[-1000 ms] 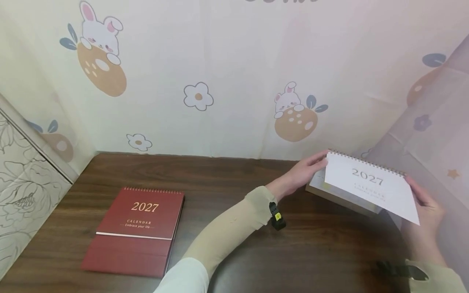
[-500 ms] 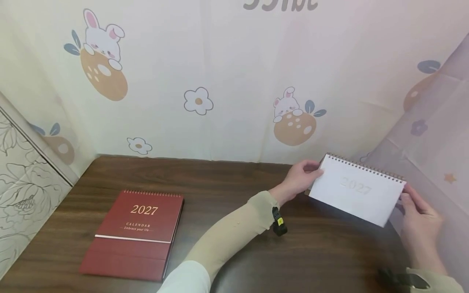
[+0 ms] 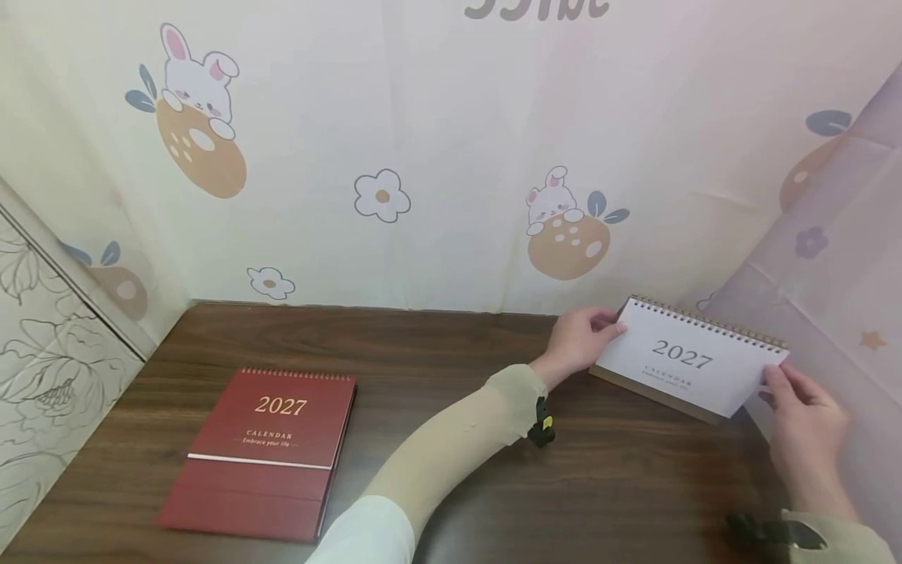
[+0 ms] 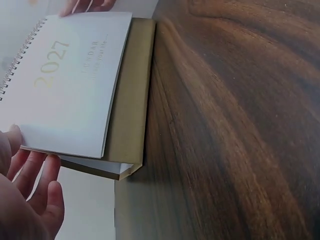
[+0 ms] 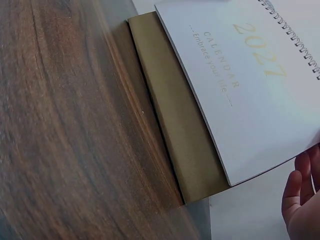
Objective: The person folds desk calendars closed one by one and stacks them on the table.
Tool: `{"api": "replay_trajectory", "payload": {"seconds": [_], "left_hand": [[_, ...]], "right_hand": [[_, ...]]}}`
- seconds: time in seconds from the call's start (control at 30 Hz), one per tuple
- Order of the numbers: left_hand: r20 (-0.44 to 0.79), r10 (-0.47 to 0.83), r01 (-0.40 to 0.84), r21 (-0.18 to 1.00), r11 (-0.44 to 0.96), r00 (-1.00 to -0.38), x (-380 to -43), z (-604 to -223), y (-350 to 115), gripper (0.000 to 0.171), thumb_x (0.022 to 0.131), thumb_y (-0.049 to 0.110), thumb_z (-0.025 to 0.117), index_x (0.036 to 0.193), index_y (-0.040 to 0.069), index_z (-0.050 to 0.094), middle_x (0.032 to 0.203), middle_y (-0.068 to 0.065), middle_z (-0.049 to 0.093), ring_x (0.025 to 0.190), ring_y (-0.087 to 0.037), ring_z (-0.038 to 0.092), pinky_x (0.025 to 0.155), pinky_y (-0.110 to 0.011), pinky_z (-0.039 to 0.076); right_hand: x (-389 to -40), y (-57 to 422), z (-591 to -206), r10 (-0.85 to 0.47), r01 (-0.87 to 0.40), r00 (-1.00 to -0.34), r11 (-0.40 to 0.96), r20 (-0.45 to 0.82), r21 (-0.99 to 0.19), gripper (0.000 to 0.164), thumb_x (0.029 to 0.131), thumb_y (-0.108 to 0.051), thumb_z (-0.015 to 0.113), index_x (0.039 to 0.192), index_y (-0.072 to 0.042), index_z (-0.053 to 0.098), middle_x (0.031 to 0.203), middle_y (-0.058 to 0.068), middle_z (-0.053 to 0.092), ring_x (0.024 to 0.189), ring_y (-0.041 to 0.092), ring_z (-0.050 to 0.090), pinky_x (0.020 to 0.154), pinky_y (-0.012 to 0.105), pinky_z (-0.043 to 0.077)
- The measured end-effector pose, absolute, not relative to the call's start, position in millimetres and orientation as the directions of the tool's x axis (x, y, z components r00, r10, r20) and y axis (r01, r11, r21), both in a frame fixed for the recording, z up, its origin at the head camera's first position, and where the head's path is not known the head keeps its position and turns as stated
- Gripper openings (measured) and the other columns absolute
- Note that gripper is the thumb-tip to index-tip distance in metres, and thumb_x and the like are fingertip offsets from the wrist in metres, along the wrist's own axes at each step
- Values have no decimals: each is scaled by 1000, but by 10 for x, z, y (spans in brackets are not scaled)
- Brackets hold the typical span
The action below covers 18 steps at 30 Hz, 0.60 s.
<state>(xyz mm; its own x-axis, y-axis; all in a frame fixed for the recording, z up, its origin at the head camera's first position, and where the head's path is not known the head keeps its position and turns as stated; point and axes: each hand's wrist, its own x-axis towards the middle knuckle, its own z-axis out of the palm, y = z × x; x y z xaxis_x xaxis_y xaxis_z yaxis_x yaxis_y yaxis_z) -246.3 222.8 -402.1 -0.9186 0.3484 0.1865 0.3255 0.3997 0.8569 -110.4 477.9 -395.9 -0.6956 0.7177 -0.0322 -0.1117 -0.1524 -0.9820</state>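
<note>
A white spiral-bound desk calendar (image 3: 680,356) marked 2027 stands slanted at the back right of the table. Below its white pages shows a strip of its gold-brown stand (image 4: 134,90). My left hand (image 3: 572,345) pinches the calendar's left edge, the thumb in front and the other fingers at the side and behind. On the opposite edge, my right hand (image 3: 810,415) grips near the upper corner, thumb on the front. Part of its fingers is hidden behind the pages. At the left of the table lies a red 2027 desk calendar (image 3: 261,454), touched by neither hand.
The dark wooden table (image 3: 564,501) meets a patterned curtain (image 3: 451,157) at the back. Another curtain side (image 3: 846,290) hangs close by the right hand. A flower-patterned panel (image 3: 42,368) borders the left side.
The white front page, lifted and skewed to the right a second ago, has come down flat against the stand. My left hand has shifted slightly down the edge; the red calendar stays put.
</note>
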Motion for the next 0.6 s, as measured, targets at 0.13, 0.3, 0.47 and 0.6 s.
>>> {"api": "replay_trajectory", "payload": {"seconds": [0.13,0.3,0.47,0.6], "left_hand": [[231,349,387,781,490,-908,-2474,-4037,2227,24,95,43,66,111,26,74,103,19,69,91,6,59,74,-14,45],[294,342,447,676,585,-892,-2482,-4047,2222,23,95,47,65,107,31,76,103,22,70,93,8,61,72,-14,44],[319,345,469,643,605,-883,-2480,-4040,2219,22,95,45,65,107,32,76,106,22,70,99,7,61,77,-13,45],[327,371,494,608,621,-869,-2477,-4037,2203,22,96,43,64,108,32,77,117,24,67,110,7,58,87,-14,45]], "right_hand": [[-1114,4768,-3970,716,-101,-697,-143,-32,-984,28,82,-13,82,110,-12,77,95,-7,69,80,2,66,66,12,52],[-1132,4783,-3997,694,-47,-718,-116,-48,-992,36,85,-17,79,121,-14,73,96,-10,67,81,0,66,65,9,50],[-1137,4818,-4024,660,-60,-750,-133,-43,-989,27,85,-17,79,112,-15,76,95,-10,67,78,-1,67,64,10,50],[-1127,4824,-4038,638,-85,-770,-148,-29,-985,19,85,-16,79,104,-15,77,96,-8,66,80,0,67,66,11,51]]}}
